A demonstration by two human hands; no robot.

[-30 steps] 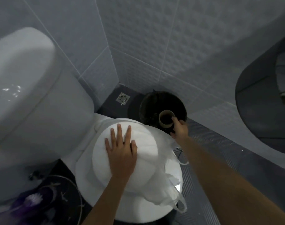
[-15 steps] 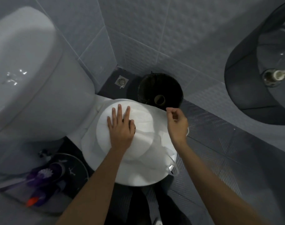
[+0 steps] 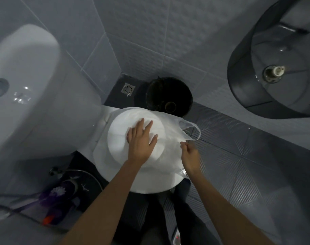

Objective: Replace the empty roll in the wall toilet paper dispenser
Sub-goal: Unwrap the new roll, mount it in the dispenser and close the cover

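White paper, a big roll (image 3: 118, 138) inside a thin plastic bag (image 3: 175, 131), lies on the closed toilet lid (image 3: 150, 184). The left hand (image 3: 141, 140) presses flat on it, fingers spread; the right hand (image 3: 189, 152) pinches the bag's edge. The empty cardboard core (image 3: 170, 105) sits in the black bin (image 3: 168, 89) (the wall dispenser (image 3: 274, 68) hangs open).

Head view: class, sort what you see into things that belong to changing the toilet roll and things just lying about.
Belongs: new roll, plastic bag, left hand, right hand, open dispenser, cardboard core, bin.
Lying about: floor drain, toilet brush, cistern.
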